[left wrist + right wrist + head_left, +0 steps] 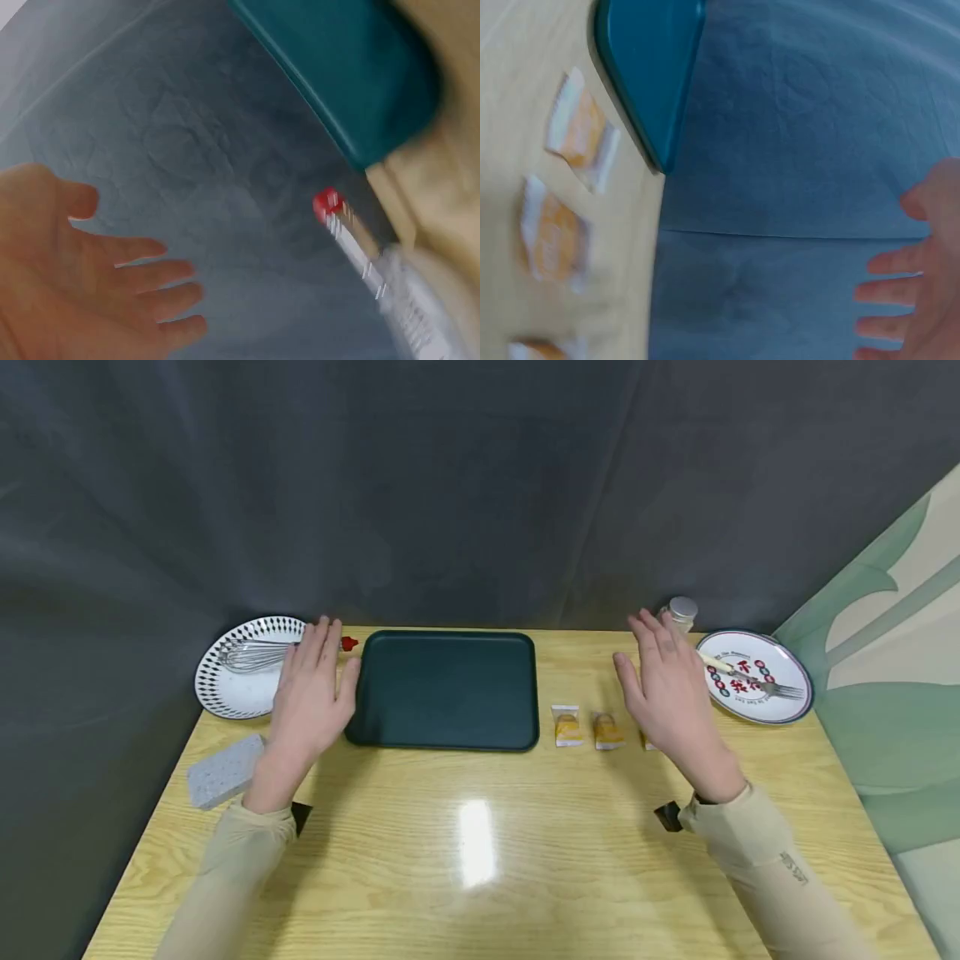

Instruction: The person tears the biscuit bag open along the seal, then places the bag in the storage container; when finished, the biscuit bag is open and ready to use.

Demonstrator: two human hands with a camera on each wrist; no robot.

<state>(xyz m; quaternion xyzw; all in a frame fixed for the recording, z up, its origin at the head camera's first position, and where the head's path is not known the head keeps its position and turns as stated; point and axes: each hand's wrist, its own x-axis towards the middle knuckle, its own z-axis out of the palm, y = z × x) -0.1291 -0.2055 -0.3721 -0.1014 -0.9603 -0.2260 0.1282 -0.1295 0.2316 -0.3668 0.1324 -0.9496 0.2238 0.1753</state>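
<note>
My left hand (311, 693) hovers with straight fingers and holds nothing. Below it, a whisk (251, 656) with a red-tipped handle lies across a white plate (243, 696) with a black patterned rim. On the other side, my right hand (667, 693) is raised with its fingers extended and nothing in them. Beneath and left of it sit small wrapped snacks (567, 727) in a row, the third (649, 744) mostly hidden by this hand. Just beyond its fingers stands a jar (682, 610) with a silver lid, partly covered. A dark green tray (450, 689) lies between both hands.
At the right, a fork (780, 691) with a pale handle rests on an oval plate (783, 706) with red and blue decoration. A grey sponge-like block (225, 771) lies by the table's left edge. A dark curtain (465, 493) hangs behind the wooden table (405, 860).
</note>
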